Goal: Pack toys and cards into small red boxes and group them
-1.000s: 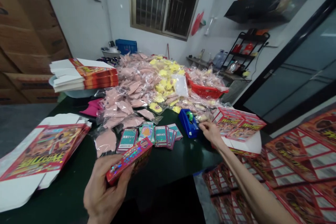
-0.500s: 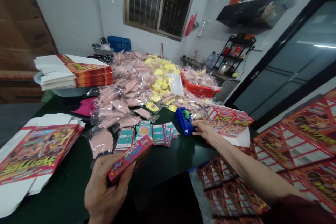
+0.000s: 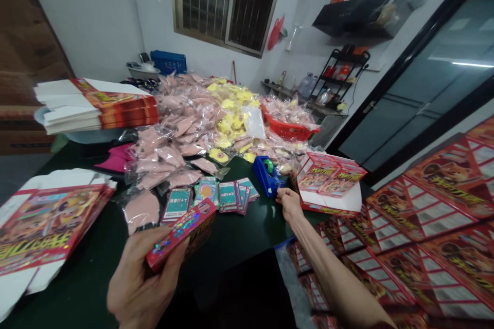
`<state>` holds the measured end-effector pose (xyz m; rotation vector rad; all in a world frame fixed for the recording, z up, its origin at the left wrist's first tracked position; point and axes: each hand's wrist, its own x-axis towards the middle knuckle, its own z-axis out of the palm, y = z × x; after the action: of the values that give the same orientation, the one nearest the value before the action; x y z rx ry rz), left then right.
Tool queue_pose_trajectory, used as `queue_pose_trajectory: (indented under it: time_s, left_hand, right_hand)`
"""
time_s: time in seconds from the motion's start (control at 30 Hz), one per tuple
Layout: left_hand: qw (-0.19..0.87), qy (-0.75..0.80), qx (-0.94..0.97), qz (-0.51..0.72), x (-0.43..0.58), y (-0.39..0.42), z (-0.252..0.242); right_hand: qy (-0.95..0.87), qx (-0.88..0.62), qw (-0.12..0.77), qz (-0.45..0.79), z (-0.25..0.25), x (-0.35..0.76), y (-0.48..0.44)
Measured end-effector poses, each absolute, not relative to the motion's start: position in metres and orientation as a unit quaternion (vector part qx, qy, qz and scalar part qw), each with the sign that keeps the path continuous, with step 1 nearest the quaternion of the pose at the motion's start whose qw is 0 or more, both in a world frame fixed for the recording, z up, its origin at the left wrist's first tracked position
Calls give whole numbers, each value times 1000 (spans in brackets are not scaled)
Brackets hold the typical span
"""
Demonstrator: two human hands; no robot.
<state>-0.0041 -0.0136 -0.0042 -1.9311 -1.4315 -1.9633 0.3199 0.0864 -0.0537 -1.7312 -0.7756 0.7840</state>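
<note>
My left hand (image 3: 144, 272) is wrapped round a small red box (image 3: 181, 234) with shiny print on its narrow side, tilted up to the right above the dark green table. At the front end of a blue tape dispenser (image 3: 266, 177), my right hand (image 3: 289, 204) has thumb and fingers pinched together; whatever is between them is too small to make out. A green roll of tape (image 3: 268, 165) sits in the dispenser. Beyond the red box, several teal cards (image 3: 229, 196) lie in overlapping piles.
Bagged pink and yellow pieces (image 3: 193, 118) are heaped at the back, beside a red basket (image 3: 289, 128). Flat printed cartons (image 3: 50, 221) lie at left, with another stack (image 3: 100, 108) behind. An open display box (image 3: 330, 180) stands right of the dispenser; more red boxes (image 3: 424, 205) fill the right.
My right hand has drawn slightly nearer me from the dispenser's end, its fingers now closer together. My left hand, with the red box, sits a little lower and further left as the view shifts.
</note>
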Motion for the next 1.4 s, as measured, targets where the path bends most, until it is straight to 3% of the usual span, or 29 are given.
queue_pose_trajectory:
  time_s: [0.37, 0.47, 0.53, 0.7, 1.13, 1.4]
  left_hand:
    - [-17, -431, -612, -663, -2, -13, -4]
    - [-36, -432, -609, -664, -1, -14, -3]
    - [-47, -435, -604, -666, -1, -15, -3]
    - [-73, -448, -603, -656, 0, -19, -2]
    - [-46, -442, -638, -630, -6, -21, 6]
    - [-3, -380, -742, -553, -17, -19, 20]
  right_hand:
    - [-491, -662, 510, 248, -27, 274, 27]
    - [-559, -580, 487, 336, 2, 230, -4]
    - [-576, -470, 484, 462, 24, 197, -19]
    - [-490, -337, 513, 620, 52, 139, -24]
    - [-435, -406, 499, 630, 57, 125, -25]
    - [-458, -443, 478, 605, 57, 124, -21]
